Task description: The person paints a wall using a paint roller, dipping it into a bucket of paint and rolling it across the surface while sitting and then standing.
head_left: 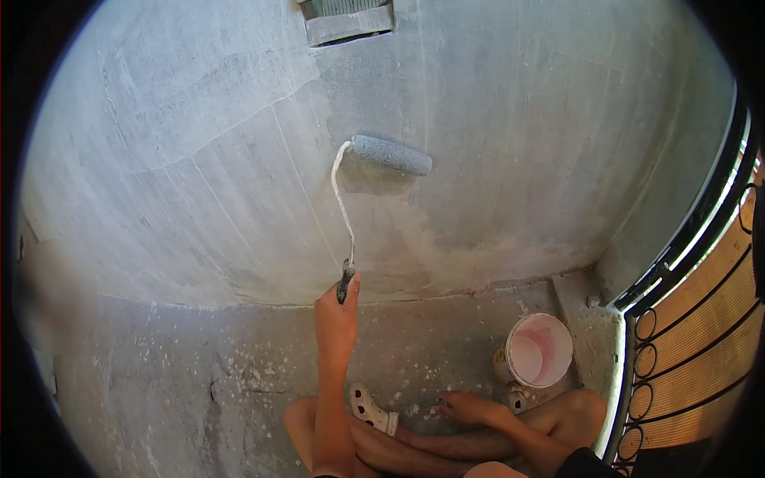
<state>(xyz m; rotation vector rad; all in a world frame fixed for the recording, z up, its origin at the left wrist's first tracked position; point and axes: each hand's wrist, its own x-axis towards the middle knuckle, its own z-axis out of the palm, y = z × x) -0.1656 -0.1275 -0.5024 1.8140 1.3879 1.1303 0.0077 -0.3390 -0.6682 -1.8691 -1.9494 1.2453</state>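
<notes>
My left hand (pixel 336 315) grips the dark handle of a paint roller (pixel 390 155), arm stretched forward. The roller's fuzzy grey sleeve lies against the wall (pixel 494 135), slightly tilted down to the right, and its bent white-splattered frame runs down to the handle. A damp-looking darker patch shows just under the sleeve. Low over my crossed legs, my right hand (pixel 466 406) hangs loosely with fingers stretched out and nothing in them. A paint bucket (pixel 564 350), pinkish-white inside, stands on the floor beyond that hand.
A cream clog (pixel 370 410) is on my foot, and part of another clog (pixel 517 401) shows near the bucket. White paint specks cover the concrete floor (pixel 175 374). At right is a black metal gate (pixel 685 342) with orange panels. A vent opening (pixel 348 24) sits high in the wall.
</notes>
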